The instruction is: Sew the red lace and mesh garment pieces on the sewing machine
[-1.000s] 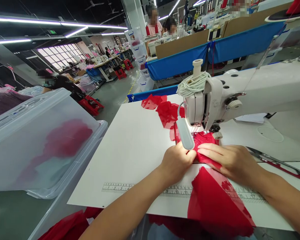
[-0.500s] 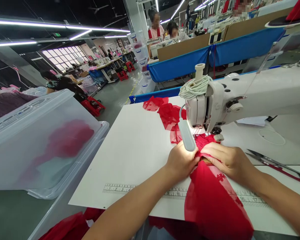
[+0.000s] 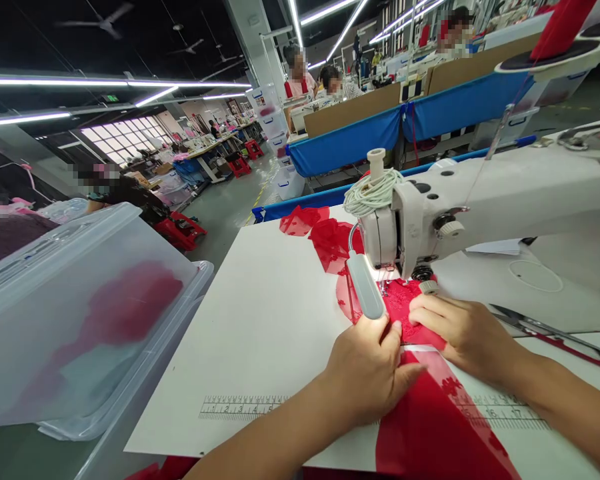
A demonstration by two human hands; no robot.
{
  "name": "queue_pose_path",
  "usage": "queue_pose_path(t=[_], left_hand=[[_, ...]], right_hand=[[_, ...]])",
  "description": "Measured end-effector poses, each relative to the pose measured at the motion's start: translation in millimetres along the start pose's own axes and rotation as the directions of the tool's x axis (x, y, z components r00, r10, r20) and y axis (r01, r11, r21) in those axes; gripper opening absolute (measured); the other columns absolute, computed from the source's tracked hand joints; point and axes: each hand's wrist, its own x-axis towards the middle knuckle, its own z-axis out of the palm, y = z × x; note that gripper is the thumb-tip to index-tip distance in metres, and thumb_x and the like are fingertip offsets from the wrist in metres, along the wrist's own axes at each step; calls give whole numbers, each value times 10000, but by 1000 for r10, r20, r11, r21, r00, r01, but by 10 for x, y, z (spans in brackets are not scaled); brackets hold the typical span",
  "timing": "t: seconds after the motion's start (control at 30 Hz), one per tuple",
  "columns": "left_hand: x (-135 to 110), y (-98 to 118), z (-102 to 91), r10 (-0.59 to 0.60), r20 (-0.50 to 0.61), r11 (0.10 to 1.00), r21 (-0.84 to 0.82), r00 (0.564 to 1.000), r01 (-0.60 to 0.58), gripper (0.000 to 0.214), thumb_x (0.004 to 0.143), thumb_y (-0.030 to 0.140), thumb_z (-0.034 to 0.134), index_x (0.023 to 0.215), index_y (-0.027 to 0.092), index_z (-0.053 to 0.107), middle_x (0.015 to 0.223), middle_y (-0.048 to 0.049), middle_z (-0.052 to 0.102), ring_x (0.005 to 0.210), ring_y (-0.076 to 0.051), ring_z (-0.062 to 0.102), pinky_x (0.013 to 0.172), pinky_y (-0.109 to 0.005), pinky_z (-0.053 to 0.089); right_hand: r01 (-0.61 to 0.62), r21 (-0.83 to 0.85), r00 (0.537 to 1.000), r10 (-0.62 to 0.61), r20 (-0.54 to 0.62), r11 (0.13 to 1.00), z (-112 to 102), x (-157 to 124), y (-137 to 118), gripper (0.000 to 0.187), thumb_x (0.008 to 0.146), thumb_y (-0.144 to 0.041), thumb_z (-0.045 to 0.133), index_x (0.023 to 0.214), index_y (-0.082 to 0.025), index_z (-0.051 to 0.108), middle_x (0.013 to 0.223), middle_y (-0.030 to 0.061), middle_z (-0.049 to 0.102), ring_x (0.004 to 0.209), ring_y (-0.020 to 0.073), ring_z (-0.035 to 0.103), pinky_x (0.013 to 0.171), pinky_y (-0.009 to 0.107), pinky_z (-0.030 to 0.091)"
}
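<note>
On the counter's (image 3: 270,313) front edge a ruler (image 3: 240,407) is printed straight onto the white top. I can read 1 through 5 to the left of the person's left wrist, then 16 and 17 under the right forearm; the digits between are covered by arm and cloth. A small green sign (image 3: 111,98) hangs up by the ceiling lights, too small to read.

Beside the counter on the left sits a translucent plastic bin (image 3: 80,320), resting in a second one, and a heap of red cloth (image 3: 125,307) shows blurred through its wall. Further down the aisle clear tubs (image 3: 275,127) stand stacked against a pillar, the upper ones with something reddish inside.

The red lace piece (image 3: 430,427) lies under the needle of the white sewing machine (image 3: 480,200) and trails back across the counter and off its near edge. The left hand (image 3: 375,367) lies spread on it just below the lit lamp (image 3: 365,287), fingers flat, thumb out. The right hand (image 3: 460,330) is close beside it, also flat, fingertips pressing the lace next to the presser foot. Neither hand is closed around anything.

More red pieces (image 3: 325,233) lie behind the machine, a coil of white cord (image 3: 373,190) sits on top of it, and scissors (image 3: 555,330) rest on the counter to the right.
</note>
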Motion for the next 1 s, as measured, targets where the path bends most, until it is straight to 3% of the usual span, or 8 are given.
queue_pose_path(t=[0.13,0.57,0.8,1.0], left_hand=[[-33,35,31,-24,-65,1000,-21,998,23,932,990,715,-5,993,108,704,891,-136,661,683,-220,581,589,-346,504],[-14,51,106,-48,-79,998,40,996,51,928,948,797,84,949,112,709,806,-105,633,614,-200,550,521,-329,448],[-51,2,179,-50,-37,998,33,998,51,945,967,766,58,1148,84,687,985,-188,700,805,-262,672,651,-369,567],[-42,-12,198,-71,-14,994,79,997,72,952,944,810,139,1210,65,669,1053,-220,705,959,-318,688,686,-388,566]], right_hand=[[10,-11,1000,-10,-20,1000,25,-12,1,351,737,-13,515,979,-240,629,920,53,694,801,211,616,644,301,441],[19,0,999,-19,-28,1000,-24,44,27,372,770,2,484,998,-232,662,926,60,708,830,222,629,676,321,470],[14,11,1000,-14,-1,1000,-37,79,78,284,837,-50,508,992,-241,650,917,56,714,833,225,638,665,314,472],[-24,12,1000,24,1,1000,-39,94,94,448,747,-1,479,1063,-261,661,938,51,720,876,242,651,707,335,507]])
